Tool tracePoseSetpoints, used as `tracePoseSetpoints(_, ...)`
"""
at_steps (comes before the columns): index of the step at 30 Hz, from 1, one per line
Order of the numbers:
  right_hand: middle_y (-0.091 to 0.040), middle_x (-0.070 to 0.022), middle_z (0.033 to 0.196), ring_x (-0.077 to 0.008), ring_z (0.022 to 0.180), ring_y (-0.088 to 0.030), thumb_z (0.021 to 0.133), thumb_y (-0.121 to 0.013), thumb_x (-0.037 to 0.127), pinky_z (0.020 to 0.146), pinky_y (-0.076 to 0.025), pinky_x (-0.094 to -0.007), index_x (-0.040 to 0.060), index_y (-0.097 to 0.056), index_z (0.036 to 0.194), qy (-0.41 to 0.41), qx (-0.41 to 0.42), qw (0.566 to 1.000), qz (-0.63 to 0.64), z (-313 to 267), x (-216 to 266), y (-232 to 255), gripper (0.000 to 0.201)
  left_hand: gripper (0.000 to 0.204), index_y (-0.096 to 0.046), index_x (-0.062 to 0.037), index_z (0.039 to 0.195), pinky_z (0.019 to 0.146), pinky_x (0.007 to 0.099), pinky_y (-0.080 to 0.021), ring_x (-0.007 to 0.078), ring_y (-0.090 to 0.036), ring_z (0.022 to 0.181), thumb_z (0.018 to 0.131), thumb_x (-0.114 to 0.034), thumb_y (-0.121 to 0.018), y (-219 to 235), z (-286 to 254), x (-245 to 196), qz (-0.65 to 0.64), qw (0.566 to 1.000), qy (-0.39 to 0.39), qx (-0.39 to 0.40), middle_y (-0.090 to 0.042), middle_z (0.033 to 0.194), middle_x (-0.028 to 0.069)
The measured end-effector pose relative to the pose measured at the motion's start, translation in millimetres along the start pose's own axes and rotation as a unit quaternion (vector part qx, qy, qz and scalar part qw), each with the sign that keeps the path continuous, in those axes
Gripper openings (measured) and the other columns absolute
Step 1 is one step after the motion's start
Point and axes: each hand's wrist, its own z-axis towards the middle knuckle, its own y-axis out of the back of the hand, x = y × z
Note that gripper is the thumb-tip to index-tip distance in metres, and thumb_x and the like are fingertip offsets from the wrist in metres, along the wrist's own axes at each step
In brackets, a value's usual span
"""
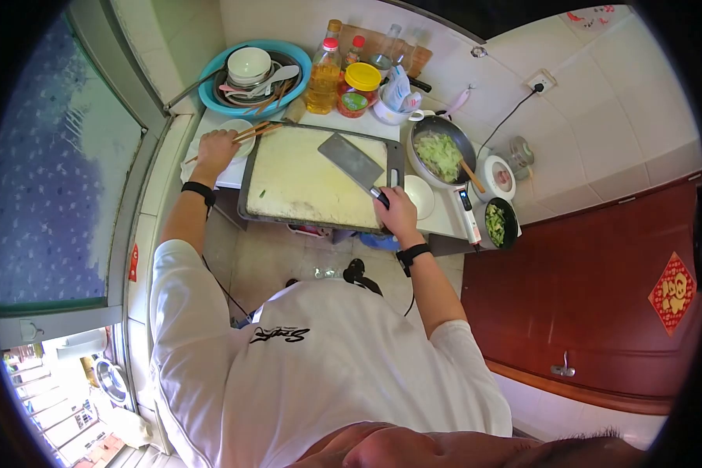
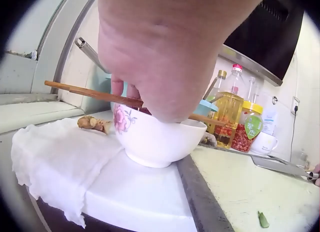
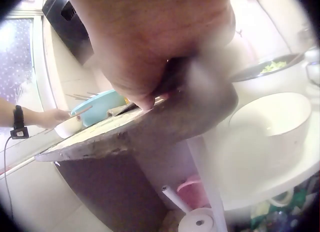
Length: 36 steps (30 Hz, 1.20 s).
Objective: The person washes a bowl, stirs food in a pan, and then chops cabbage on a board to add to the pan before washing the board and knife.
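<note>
Presently I have my left hand (image 1: 217, 148) at the far left of the counter, fingers curled round a pair of chopsticks (image 1: 251, 132) held over a white flowered bowl (image 2: 155, 139); the bowl sits on a white cloth (image 2: 55, 157), with a knob of ginger (image 2: 92, 123) just behind it. I judge the step to be work in the bowl with the chopsticks, the chopping set aside. Moving right, the cutting board (image 1: 304, 183) is almost bare, one green scrap on it. My right hand (image 1: 398, 214) grips the handle of the cleaver (image 1: 352, 160), whose blade lies flat on the board. The next move, as I judge it, calls for steadying the bowl at the counter edge and keeping the blade flat. Further right stand a small white bowl (image 1: 420, 195), a pan of chopped greens (image 1: 442, 152) and a dark bowl of greens (image 1: 498, 224). Behind are an oil bottle (image 1: 323, 76), jars and a blue basin of dishes (image 1: 253, 74); tiled walls, a window at left, a red door at right.
</note>
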Motion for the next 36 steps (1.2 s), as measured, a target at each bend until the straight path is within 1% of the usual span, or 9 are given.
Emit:
tracePoseSetpoints(5, -0.062, -0.0105, 0.087, -0.0329, 0.079, -0.063, 0.079, -0.068, 0.025, 0.068, -0.052, -0.0413, 0.011, -0.069, 0.099, -0.013, 0.007, 1.0, -0.007, 1, 2, 0, 0.024, 0.027, -0.065, -0.0106, 0.104, 0.08, 0.041, -0.048, 0.0282, -0.062, 0.092, 0.086, -0.031, -0.065, 4, -10, 4, -0.03, 1.0, 0.002, -0.008, -0.066, 0.095, 0.0072)
tracePoseSetpoints(10, -0.062, -0.0097, 0.084, -0.0326, 0.077, -0.064, 0.078, -0.07, 0.026, 0.067, -0.052, -0.041, 0.0125, -0.07, 0.098, -0.02, 0.01, 1.0, -0.002, 4, 1, 0, 0.024, 0.019, -0.066, -0.0103, 0.096, 0.077, 0.0395, -0.051, 0.03, -0.063, 0.085, 0.083, -0.025, -0.067, 39, -33, -22, -0.109, 0.962, -0.068, -0.24, -0.065, 0.088, 0.0087)
tracePoseSetpoints(16, -0.062, -0.0091, 0.084, -0.0321, 0.078, -0.064, 0.077, -0.071, 0.027, 0.067, -0.052, -0.0406, 0.0121, -0.07, 0.096, -0.018, 0.001, 1.0, -0.01, 3, -2, -3, 0.024, 0.011, -0.064, -0.0082, 0.088, 0.069, 0.0416, -0.052, 0.0313, -0.063, 0.08, 0.08, -0.015, -0.064, 12, -99, -73, -0.264, 0.963, -0.043, -0.025, -0.063, 0.083, 0.0107)
tracePoseSetpoints(24, -0.062, -0.0093, 0.085, -0.0319, 0.079, -0.064, 0.078, -0.071, 0.027, 0.068, -0.052, -0.0406, 0.0117, -0.07, 0.097, -0.021, 0.011, 1.0, -0.01, 3, -3, -3, 0.025, 0.008, -0.061, -0.006, 0.082, 0.068, 0.0432, -0.053, 0.0334, -0.064, 0.078, 0.079, -0.013, -0.063, -13, -95, -88, -0.181, 0.983, 0.014, 0.028, -0.063, 0.079, 0.0147)
tracePoseSetpoints(27, -0.062, -0.0093, 0.085, -0.0318, 0.079, -0.064, 0.078, -0.071, 0.027, 0.068, -0.052, -0.0407, 0.0117, -0.07, 0.097, -0.016, 0.01, 1.0, -0.01, 4, -1, -1, 0.024, 0.015, -0.06, -0.002, 0.083, 0.063, 0.0378, -0.052, 0.0271, -0.064, 0.07, 0.083, -0.017, -0.062, -15, -93, -88, -0.212, 0.977, 0.012, 0.02, -0.062, 0.073, 0.0103)
tracePoseSetpoints(29, -0.062, -0.0093, 0.085, -0.0318, 0.079, -0.063, 0.078, -0.071, 0.027, 0.068, -0.052, -0.0408, 0.0118, -0.07, 0.097, -0.021, 0.011, 1.0, -0.012, 3, -2, 0, 0.024, 0.024, -0.061, 0.0003, 0.086, 0.058, 0.0291, -0.047, 0.0147, -0.059, 0.065, 0.088, -0.023, -0.062, -18, -89, -98, -0.568, 0.804, 0.152, 0.092, -0.061, 0.073, 0.0022)
tracePoseSetpoints(30, -0.062, -0.0094, 0.085, -0.0318, 0.079, -0.063, 0.078, -0.071, 0.027, 0.068, -0.052, -0.041, 0.012, -0.07, 0.097, -0.017, 0.015, 1.0, -0.01, 3, -2, 0, 0.024, 0.024, -0.061, 0.0003, 0.086, 0.058, 0.0291, -0.047, 0.0147, -0.059, 0.065, 0.088, -0.023, -0.062, -11, -85, -104, -0.569, 0.803, 0.149, 0.095, -0.061, 0.073, 0.0022)
tracePoseSetpoints(32, -0.062, -0.0092, 0.085, -0.0309, 0.082, -0.063, 0.077, -0.071, 0.027, 0.069, -0.052, -0.0412, 0.011, -0.07, 0.097, -0.018, 0.03, 0.999, -0.01, 4, -1, 3, 0.025, 0.027, -0.063, 0.0006, 0.09, 0.057, 0.0215, -0.041, 0.0061, -0.052, 0.067, 0.091, -0.026, -0.06, 13, -75, -117, -0.672, 0.666, 0.24, 0.218, -0.06, 0.077, -0.0023)
tracePoseSetpoints(36, -0.062, -0.0085, 0.087, -0.0287, 0.087, -0.059, 0.073, -0.073, 0.027, 0.071, -0.05, -0.0409, 0.0087, -0.071, 0.093, 0.043, -0.01, 0.998, -0.046, 5, -7, 4, 0.027, 0.02, -0.064, -0.0003, 0.094, 0.057, 0.0211, -0.041, 0.0052, -0.053, 0.068, 0.091, -0.019, -0.059, 4, -62, -148, -0.647, 0.717, 0.207, 0.158, -0.064, 0.082, -0.0003)
